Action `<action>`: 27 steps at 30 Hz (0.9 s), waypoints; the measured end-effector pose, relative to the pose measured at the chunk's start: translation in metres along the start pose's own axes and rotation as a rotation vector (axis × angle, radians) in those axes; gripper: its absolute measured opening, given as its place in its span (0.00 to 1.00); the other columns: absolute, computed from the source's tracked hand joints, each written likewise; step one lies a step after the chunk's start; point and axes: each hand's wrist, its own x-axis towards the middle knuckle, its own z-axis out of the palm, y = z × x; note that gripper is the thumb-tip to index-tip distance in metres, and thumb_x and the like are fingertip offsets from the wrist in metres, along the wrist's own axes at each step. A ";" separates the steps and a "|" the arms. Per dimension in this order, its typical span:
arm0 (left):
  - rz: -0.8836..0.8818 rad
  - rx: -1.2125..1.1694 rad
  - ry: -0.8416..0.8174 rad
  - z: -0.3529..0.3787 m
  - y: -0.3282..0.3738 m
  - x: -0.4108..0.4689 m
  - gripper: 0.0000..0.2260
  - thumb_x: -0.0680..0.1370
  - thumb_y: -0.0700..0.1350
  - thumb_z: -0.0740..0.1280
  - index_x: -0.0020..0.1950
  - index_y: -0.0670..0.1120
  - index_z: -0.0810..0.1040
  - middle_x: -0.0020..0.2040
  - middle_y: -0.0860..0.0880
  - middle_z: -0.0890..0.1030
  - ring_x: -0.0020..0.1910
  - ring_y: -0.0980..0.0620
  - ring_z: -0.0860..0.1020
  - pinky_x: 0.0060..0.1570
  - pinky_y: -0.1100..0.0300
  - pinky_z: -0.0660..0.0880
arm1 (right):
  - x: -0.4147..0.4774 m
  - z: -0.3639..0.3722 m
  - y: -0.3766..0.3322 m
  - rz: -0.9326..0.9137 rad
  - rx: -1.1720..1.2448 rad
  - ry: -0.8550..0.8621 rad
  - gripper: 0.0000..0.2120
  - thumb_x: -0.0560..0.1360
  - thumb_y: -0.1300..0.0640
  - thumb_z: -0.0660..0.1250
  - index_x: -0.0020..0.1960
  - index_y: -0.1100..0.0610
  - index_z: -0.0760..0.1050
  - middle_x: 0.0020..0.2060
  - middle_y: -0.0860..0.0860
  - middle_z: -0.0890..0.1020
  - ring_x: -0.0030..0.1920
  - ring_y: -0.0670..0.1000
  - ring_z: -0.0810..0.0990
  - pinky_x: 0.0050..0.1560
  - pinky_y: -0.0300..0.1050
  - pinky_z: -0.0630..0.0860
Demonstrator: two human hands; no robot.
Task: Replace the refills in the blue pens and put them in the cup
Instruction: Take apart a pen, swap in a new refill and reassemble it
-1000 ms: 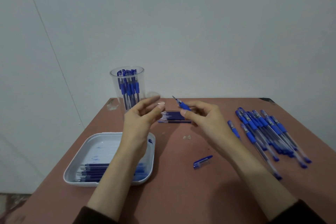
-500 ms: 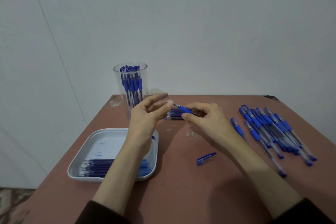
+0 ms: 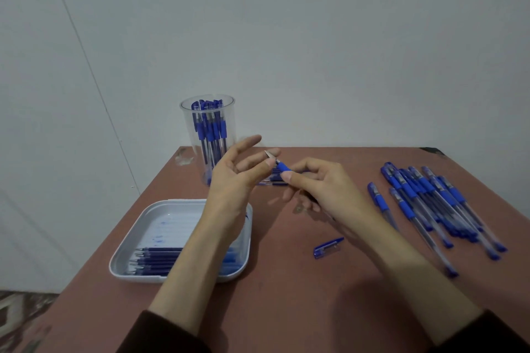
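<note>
Holding pen (image 3: 284, 167) in right grip (image 3: 324, 189), fingers curled round barrel, nose (image 3: 268, 154) pointed up-left toward the other hand; kept off the bench (image 3: 286, 309), likely for two-handed work on the nose. Left grip (image 3: 232, 180) narrow at thumb and forefinger, pinching the metal nose, remaining fingers splayed out of the way; judged to be screwing the nose on after a refill swap, or unscrewing it, cannot tell which. Cap (image 3: 328, 248) loose on bench beside right forearm, probably parked there till closing. Cup (image 3: 182, 112) upright at far left of bench, behind left grip, packed with pens, handy for the drop. Tray (image 3: 183, 209) partly under left forearm, refills (image 3: 155, 259) lying in a row at its near end; old or new, cannot tell. Small bunch (image 3: 274, 179) of more refills flat on bench between cup and hands, mostly hidden by fingers. Pile (image 3: 424, 198) of capped pens fanned out well to the right, presumably waiting. Barrel of held pen hidden inside right palm; refill inside not visible; nose tiny and blurred; sleeves (image 3: 160, 335) cut off at bottom edge
</note>
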 end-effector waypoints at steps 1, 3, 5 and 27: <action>-0.009 -0.047 -0.012 0.002 0.001 0.000 0.17 0.73 0.36 0.68 0.60 0.47 0.74 0.47 0.47 0.85 0.45 0.53 0.82 0.51 0.62 0.78 | 0.001 0.002 0.000 0.003 0.028 -0.018 0.04 0.77 0.59 0.67 0.44 0.59 0.79 0.30 0.55 0.82 0.24 0.48 0.68 0.23 0.36 0.66; -0.022 -0.102 -0.024 0.004 0.002 -0.001 0.16 0.72 0.38 0.68 0.60 0.47 0.73 0.46 0.47 0.85 0.43 0.54 0.82 0.49 0.63 0.78 | 0.000 0.006 0.000 -0.002 0.083 -0.046 0.06 0.77 0.58 0.66 0.45 0.59 0.80 0.31 0.56 0.82 0.23 0.48 0.67 0.22 0.36 0.65; -0.044 -0.127 -0.002 0.004 0.001 -0.001 0.16 0.71 0.41 0.69 0.58 0.46 0.75 0.45 0.47 0.84 0.39 0.55 0.81 0.47 0.64 0.77 | 0.000 0.008 -0.001 -0.003 0.168 -0.048 0.08 0.78 0.58 0.65 0.48 0.62 0.80 0.31 0.57 0.81 0.23 0.47 0.66 0.23 0.36 0.63; -0.077 0.018 0.024 0.003 -0.001 -0.001 0.10 0.73 0.48 0.68 0.46 0.43 0.83 0.45 0.46 0.83 0.48 0.55 0.80 0.50 0.63 0.73 | -0.001 0.013 0.001 -0.139 0.055 0.074 0.04 0.77 0.58 0.67 0.45 0.52 0.80 0.30 0.55 0.79 0.23 0.43 0.69 0.28 0.42 0.69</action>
